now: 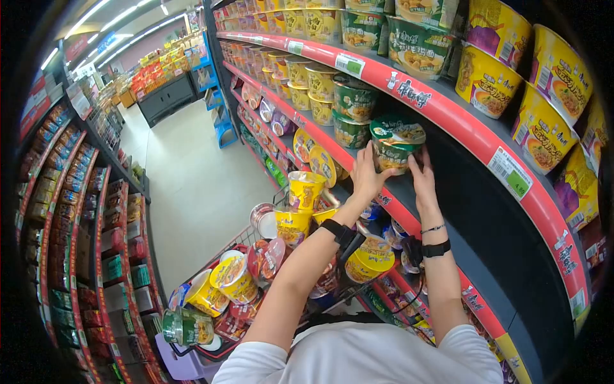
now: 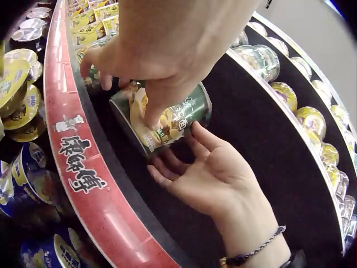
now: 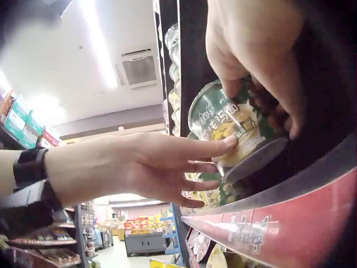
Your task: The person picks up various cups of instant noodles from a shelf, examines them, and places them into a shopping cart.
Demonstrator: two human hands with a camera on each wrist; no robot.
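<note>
Both hands hold one green noodle cup [image 1: 398, 142] at the shelf, beside a stack of two green cups [image 1: 353, 109]. The left hand [image 1: 369, 174] grips its left side; in the right wrist view the thumb of the left hand [image 3: 150, 167] lies on the front of the cup [image 3: 234, 125]. My right hand [image 1: 422, 182] is at the cup's right side, and in the left wrist view the fingers of the right hand [image 2: 215, 178] bend around the lower part of the cup [image 2: 167, 120]. The far sides of the cup are hidden.
Below on the left stands a cart full of yellow cups [image 1: 293, 225] and other cups. A red shelf edge [image 1: 441, 121] runs above the hands, with yellow cups [image 1: 489, 83] over it. The dark shelf surface [image 1: 473, 211] extends to the right. Another shelf [image 1: 96, 224] lines the aisle's left.
</note>
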